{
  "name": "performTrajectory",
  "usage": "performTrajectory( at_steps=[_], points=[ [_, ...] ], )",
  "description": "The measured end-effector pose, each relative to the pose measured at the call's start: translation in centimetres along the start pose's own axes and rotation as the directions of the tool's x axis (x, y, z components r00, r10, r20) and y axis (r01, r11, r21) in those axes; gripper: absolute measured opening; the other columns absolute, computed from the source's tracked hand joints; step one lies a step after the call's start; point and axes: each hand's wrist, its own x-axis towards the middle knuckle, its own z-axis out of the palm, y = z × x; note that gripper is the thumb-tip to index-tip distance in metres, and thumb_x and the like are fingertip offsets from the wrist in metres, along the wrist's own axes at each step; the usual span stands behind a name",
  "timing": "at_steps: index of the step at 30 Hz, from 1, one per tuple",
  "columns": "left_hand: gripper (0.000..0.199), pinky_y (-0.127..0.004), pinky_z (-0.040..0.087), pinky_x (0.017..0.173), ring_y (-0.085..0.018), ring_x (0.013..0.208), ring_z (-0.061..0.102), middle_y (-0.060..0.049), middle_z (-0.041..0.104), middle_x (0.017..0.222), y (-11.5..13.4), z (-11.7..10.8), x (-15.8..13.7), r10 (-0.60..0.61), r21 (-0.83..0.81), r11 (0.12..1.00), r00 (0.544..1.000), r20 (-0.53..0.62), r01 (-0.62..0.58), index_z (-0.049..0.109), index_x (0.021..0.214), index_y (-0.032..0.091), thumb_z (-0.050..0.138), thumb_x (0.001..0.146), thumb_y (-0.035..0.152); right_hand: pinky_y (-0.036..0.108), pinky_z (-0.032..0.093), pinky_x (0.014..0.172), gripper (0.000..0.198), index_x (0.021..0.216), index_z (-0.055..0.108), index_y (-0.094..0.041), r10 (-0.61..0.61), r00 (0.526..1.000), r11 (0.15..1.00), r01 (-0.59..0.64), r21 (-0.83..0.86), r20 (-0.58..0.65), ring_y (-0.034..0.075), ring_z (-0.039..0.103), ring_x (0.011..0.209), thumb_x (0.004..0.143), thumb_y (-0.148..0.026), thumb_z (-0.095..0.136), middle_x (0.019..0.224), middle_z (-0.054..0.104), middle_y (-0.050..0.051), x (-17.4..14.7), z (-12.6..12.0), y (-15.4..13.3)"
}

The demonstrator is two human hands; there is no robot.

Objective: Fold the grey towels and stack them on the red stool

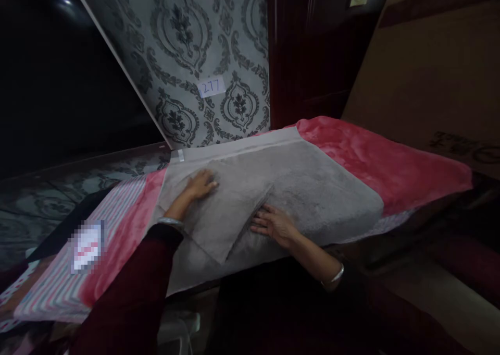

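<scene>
A grey plush cloth point(324, 183) lies across the table, with a smaller folded grey piece point(222, 209) on it whose corner points toward me. My left hand point(201, 183) rests flat on the upper left of the folded piece, fingers stretched out. Close to its right edge is my right hand point(276, 225), fingers spread on the grey cloth, tips at the fold's edge; whether they reach under it I cannot tell. Both wrists carry silver bangles. Beneath the grey cloth is a red and pink blanket point(390, 167) showing at both ends.
Striped fabric point(58, 287) hangs over the left end, near a pixelated patch. A wall with patterned paper point(179, 26) and a "277" label point(211, 86) rises behind. A dark screen point(70, 84) is at left, a large cardboard box point(433, 84) at right, and a white stool point(179, 326) below.
</scene>
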Motion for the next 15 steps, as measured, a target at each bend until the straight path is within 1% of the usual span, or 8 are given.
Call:
performTrajectory(
  at_steps=[1,2,3,5,7,9,12,15],
  points=[
    [0.059,-0.056,0.029,0.121,-0.034,0.15,0.038,-0.016,0.045,0.16,0.7,1.9,-0.8,0.048,0.038,0.998,0.995,0.084,-0.052,0.054,0.147,0.021,0.059,0.091,0.04,0.043,0.062,0.086,0.054,0.117,0.052,-0.025,0.018,1.0,1.0,-0.018,0.006,0.001,0.02,0.073,0.087,0.069,-0.011,0.069,0.098,0.07,0.002,0.0,-0.4,0.1],
    [0.059,-0.057,0.024,0.122,-0.034,0.153,0.032,-0.016,0.039,0.163,1.3,3.5,-1.6,0.071,0.081,0.994,0.992,0.102,-0.08,0.05,0.151,0.021,0.053,0.095,0.04,0.043,0.062,0.087,0.054,0.118,0.051,-0.025,0.028,1.0,1.0,-0.028,0.008,0.003,0.02,0.073,0.087,0.069,-0.01,0.068,0.097,0.07,0.002,0.1,-0.7,0.0],
    [0.059,-0.059,0.02,0.123,-0.033,0.155,0.027,-0.016,0.034,0.166,1.7,4.8,-2.3,0.088,0.126,0.987,0.991,0.105,-0.101,0.046,0.154,0.02,0.046,0.098,0.04,0.042,0.062,0.088,0.053,0.118,0.051,-0.025,0.035,0.999,0.999,-0.035,0.005,0.005,0.021,0.073,0.087,0.07,-0.01,0.068,0.097,0.07,0.003,0.1,-0.9,-0.1],
    [0.06,-0.06,0.016,0.124,-0.033,0.157,0.023,-0.017,0.03,0.167,2.1,6.3,-3.3,0.111,0.189,0.975,0.993,0.046,-0.118,0.041,0.157,0.018,0.038,0.101,0.04,0.042,0.061,0.089,0.049,0.117,0.052,-0.024,0.045,0.999,0.999,-0.045,-0.009,0.019,0.021,0.074,0.088,0.073,-0.011,0.067,0.098,0.071,0.004,0.2,-1.2,-0.5],
    [0.06,-0.059,0.017,0.125,-0.033,0.156,0.024,-0.016,0.031,0.167,2.1,6.6,-3.7,0.12,0.207,0.971,0.993,0.015,-0.121,0.039,0.158,0.02,0.036,0.102,0.04,0.042,0.06,0.091,0.045,0.116,0.053,-0.023,0.055,0.998,0.998,-0.054,-0.018,0.034,0.021,0.074,0.088,0.075,-0.011,0.066,0.099,0.071,0.004,0.2,-1.3,-0.8],
    [0.06,-0.058,0.018,0.125,-0.032,0.156,0.024,-0.014,0.031,0.168,1.9,6.4,-3.6,0.114,0.211,0.97,0.993,0.029,-0.117,0.038,0.159,0.022,0.035,0.103,0.041,0.043,0.06,0.092,0.042,0.113,0.052,-0.023,0.067,0.997,0.998,-0.067,-0.011,0.024,0.021,0.074,0.088,0.075,-0.01,0.064,0.096,0.071,0.004,0.3,-1.3,-0.8],
    [0.059,-0.057,0.016,0.125,-0.031,0.157,0.021,-0.011,0.028,0.169,2.0,5.9,-3.7,0.099,0.209,0.971,0.992,0.077,-0.113,0.036,0.16,0.024,0.033,0.104,0.042,0.043,0.061,0.09,0.039,0.109,0.051,-0.023,0.072,0.997,0.997,-0.072,-0.004,0.009,0.022,0.075,0.084,0.075,-0.008,0.063,0.089,0.07,0.001,0.5,-1.5,-0.9],
    [0.059,-0.058,0.014,0.125,-0.031,0.158,0.018,-0.01,0.026,0.17,2.5,5.8,-4.8,0.102,0.178,0.976,0.987,0.127,-0.124,0.035,0.16,0.026,0.035,0.104,0.043,0.042,0.061,0.087,0.034,0.104,0.052,-0.023,0.05,0.999,0.998,-0.05,-0.032,0.017,0.02,0.073,0.08,0.075,-0.008,0.062,0.086,0.068,0.001,1.1,-1.9,-1.3]
  ],
)
